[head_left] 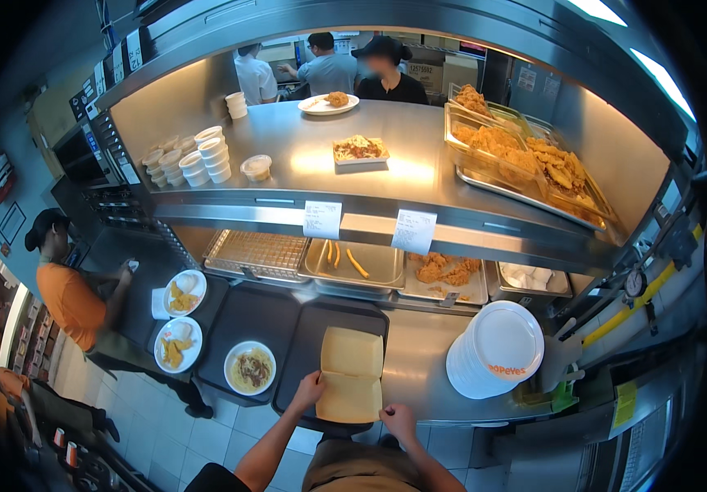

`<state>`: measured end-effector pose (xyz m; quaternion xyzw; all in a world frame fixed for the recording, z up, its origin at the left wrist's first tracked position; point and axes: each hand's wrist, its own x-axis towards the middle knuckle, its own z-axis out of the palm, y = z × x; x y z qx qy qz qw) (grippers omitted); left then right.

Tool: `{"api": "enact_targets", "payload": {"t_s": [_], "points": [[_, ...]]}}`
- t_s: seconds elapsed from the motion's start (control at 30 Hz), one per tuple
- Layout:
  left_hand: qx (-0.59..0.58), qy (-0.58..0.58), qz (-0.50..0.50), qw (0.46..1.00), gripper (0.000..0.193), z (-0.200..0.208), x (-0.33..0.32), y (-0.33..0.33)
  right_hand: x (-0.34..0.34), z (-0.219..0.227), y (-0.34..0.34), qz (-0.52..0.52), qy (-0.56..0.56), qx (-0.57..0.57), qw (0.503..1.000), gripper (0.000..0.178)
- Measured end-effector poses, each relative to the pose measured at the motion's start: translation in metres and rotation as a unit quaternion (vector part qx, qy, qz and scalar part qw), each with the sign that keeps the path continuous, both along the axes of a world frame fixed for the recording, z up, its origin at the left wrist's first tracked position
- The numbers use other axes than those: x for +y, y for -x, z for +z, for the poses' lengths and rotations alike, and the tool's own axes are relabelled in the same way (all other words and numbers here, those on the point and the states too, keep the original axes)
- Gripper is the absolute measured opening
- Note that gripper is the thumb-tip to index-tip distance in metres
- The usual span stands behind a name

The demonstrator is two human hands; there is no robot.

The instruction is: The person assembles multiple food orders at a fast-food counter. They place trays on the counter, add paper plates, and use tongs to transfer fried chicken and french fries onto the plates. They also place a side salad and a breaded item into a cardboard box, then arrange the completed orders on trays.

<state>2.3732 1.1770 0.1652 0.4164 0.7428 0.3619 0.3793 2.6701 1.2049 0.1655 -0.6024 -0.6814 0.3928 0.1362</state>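
An unfolded tan cardboard takeout box lies open on a dark tray in front of me, its two halves hinged across the middle and nothing inside. My left hand grips the box's left edge near the hinge, fingers closed on it. At the near right corner, my right hand pinches the box's edge with curled fingers. On the tray to the left stands a white bowl of noodles with brown sauce.
White plates are stacked on the right of the counter. Behind the trays are pans of fried chicken and fries. Above, a steel shelf carries lidded cups. A co-worker in orange stands left, near two filled plates.
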Motion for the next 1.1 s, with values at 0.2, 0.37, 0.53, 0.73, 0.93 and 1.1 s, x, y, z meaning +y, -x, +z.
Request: {"api": "enact_targets", "payload": {"t_s": [0.2,0.37,0.53,0.73,0.93,1.1], "points": [[-0.069,-0.029,0.042,0.996,0.03,-0.003,-0.008,-0.03,0.018,-0.013,-0.032,0.034,0.079,0.116,0.99,0.024],[0.03,-0.058,0.097,0.993,0.03,0.003,-0.019,-0.045,0.02,-0.005,-0.036,0.052,0.069,0.12,0.989,0.025],[0.072,0.004,0.079,0.994,0.028,0.019,-0.003,-0.036,0.033,0.009,-0.021,0.082,-0.018,0.065,0.994,0.026],[0.092,0.031,0.035,0.995,0.031,0.049,0.007,-0.039,0.056,0.004,-0.018,0.076,-0.044,0.072,0.994,0.027],[0.181,0.003,-0.092,0.979,0.027,0.207,0.056,0.008,0.058,-0.019,-0.011,0.061,-0.041,0.147,0.986,0.025],[0.191,-0.303,-0.099,0.928,0.02,0.365,0.181,0.085,0.046,-0.023,0.002,0.026,0.031,0.208,0.977,0.023]]}}
